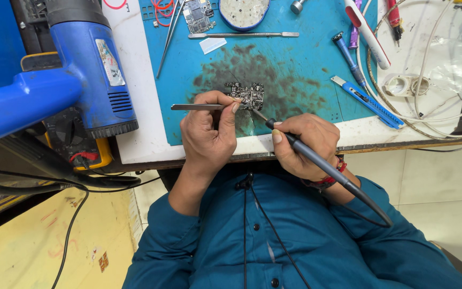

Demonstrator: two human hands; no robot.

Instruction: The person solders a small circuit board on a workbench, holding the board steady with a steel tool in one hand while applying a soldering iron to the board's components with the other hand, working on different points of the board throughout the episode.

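Blue heat gun [81, 64] sat far left of the circuit board [246, 94], off the mat's left edge. Left hand [207, 131] was just below-left of the board, thumb & fingers pinched on metal tweezers [196, 107], tips reaching the board's left side. Board lay approx mid-mat on the blue work mat [295, 59], over a dark scorched patch. Right hand [306, 144], below-right of the board, was closed in a pen grip round a grey soldering iron [316, 160], tip touching the board's lower edge. Blue utility knife [367, 101] lay right of the board w/ white cables [429, 112] beyond.
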